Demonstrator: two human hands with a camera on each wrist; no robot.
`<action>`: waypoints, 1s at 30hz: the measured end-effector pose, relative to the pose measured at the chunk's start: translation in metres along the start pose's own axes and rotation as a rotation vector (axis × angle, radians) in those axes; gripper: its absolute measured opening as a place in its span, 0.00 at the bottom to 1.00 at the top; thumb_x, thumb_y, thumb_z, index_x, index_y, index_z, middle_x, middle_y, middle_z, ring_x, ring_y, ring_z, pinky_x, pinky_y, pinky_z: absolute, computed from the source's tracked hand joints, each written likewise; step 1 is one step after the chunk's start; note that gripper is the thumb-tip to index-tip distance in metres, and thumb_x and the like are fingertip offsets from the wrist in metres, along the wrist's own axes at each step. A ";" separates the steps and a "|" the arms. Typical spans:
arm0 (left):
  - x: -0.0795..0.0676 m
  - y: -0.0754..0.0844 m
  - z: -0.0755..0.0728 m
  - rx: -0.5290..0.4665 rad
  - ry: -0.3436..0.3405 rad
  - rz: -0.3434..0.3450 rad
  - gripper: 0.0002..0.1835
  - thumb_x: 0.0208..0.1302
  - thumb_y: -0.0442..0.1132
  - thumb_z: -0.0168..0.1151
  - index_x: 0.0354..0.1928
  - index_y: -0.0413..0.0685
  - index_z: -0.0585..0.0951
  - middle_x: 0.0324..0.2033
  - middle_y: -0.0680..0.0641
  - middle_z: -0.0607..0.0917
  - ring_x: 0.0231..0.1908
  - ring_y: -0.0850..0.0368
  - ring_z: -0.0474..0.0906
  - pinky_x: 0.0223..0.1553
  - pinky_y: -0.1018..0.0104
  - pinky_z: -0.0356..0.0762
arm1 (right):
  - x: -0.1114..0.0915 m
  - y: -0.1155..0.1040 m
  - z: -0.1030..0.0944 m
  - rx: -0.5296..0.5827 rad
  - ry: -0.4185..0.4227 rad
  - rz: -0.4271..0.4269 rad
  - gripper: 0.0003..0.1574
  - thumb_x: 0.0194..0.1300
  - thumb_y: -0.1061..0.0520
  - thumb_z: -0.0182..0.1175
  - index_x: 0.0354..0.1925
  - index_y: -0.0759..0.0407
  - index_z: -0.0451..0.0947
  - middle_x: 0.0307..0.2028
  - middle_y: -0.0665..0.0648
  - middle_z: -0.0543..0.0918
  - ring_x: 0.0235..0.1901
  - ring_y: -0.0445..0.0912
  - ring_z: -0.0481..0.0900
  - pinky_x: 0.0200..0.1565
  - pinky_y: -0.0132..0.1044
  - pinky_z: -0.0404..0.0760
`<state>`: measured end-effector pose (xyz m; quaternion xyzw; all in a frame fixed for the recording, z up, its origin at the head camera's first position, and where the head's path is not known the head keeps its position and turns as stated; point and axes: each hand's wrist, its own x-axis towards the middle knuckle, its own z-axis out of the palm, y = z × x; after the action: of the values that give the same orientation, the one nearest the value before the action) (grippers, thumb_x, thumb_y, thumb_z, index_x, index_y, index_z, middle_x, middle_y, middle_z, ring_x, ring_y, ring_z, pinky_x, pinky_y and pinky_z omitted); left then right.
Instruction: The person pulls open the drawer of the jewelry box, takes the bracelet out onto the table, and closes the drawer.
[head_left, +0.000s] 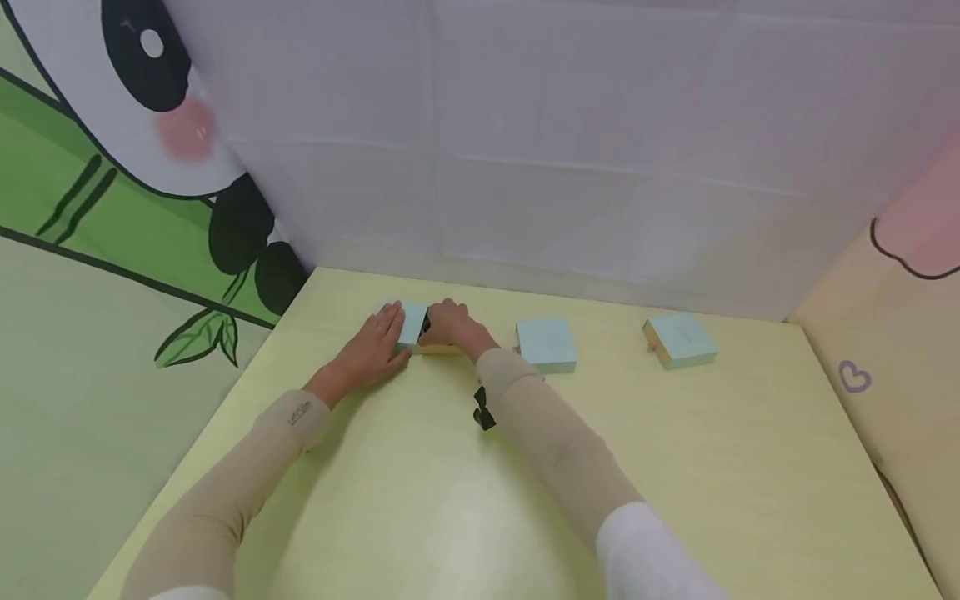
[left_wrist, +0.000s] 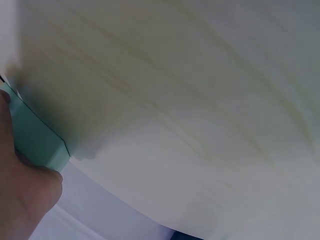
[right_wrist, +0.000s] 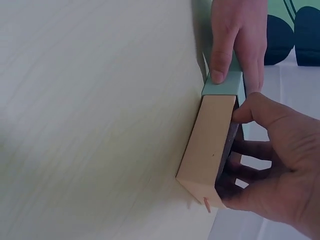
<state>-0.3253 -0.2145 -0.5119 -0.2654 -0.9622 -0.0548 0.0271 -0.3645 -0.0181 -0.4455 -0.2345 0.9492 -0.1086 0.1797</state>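
Note:
A light blue box sleeve (head_left: 411,321) lies at the back left of the table, with a tan drawer (right_wrist: 205,140) slid partly out of it to the right. My left hand (head_left: 372,346) holds the sleeve, its fingers over the top and its thumb on the near side. Into the drawer's dark interior reach the bent fingers of my right hand (right_wrist: 287,160). Whether they hold anything there is hidden. A small pull tab (right_wrist: 206,204) sticks out of the drawer's end.
Two more light blue boxes, a middle one (head_left: 546,344) and a right one (head_left: 681,339), stand along the back of the pale yellow table (head_left: 450,500). A small black object (head_left: 483,410) shows beside my right sleeve. Walls with painted figures rise behind and at both sides.

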 end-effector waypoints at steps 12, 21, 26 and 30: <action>-0.002 0.001 0.001 0.022 -0.004 -0.016 0.41 0.70 0.51 0.47 0.71 0.29 0.46 0.72 0.33 0.45 0.72 0.39 0.40 0.69 0.44 0.44 | -0.009 -0.003 0.003 0.005 0.107 0.013 0.22 0.52 0.41 0.68 0.35 0.54 0.73 0.41 0.58 0.72 0.43 0.53 0.67 0.41 0.44 0.72; -0.001 0.002 -0.004 0.024 -0.028 -0.023 0.41 0.71 0.51 0.47 0.71 0.29 0.45 0.72 0.34 0.44 0.72 0.40 0.38 0.69 0.45 0.43 | -0.017 -0.005 -0.002 0.021 0.172 -0.030 0.30 0.49 0.42 0.70 0.42 0.56 0.71 0.41 0.56 0.72 0.42 0.51 0.66 0.41 0.43 0.73; -0.001 0.002 -0.004 0.020 -0.024 -0.016 0.41 0.71 0.51 0.47 0.71 0.28 0.45 0.72 0.33 0.45 0.72 0.39 0.38 0.69 0.45 0.43 | -0.019 -0.004 -0.001 -0.006 0.184 -0.054 0.26 0.50 0.41 0.70 0.38 0.55 0.73 0.39 0.55 0.72 0.40 0.50 0.65 0.37 0.40 0.71; -0.001 0.003 -0.006 0.016 -0.021 -0.011 0.41 0.70 0.50 0.48 0.71 0.28 0.46 0.72 0.33 0.45 0.72 0.39 0.39 0.69 0.44 0.44 | -0.019 -0.001 0.002 -0.033 0.201 -0.099 0.22 0.50 0.41 0.68 0.34 0.53 0.74 0.37 0.54 0.71 0.39 0.49 0.64 0.34 0.37 0.69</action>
<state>-0.3224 -0.2132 -0.5061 -0.2606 -0.9643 -0.0444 0.0189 -0.3474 -0.0099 -0.4409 -0.2722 0.9512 -0.1247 0.0742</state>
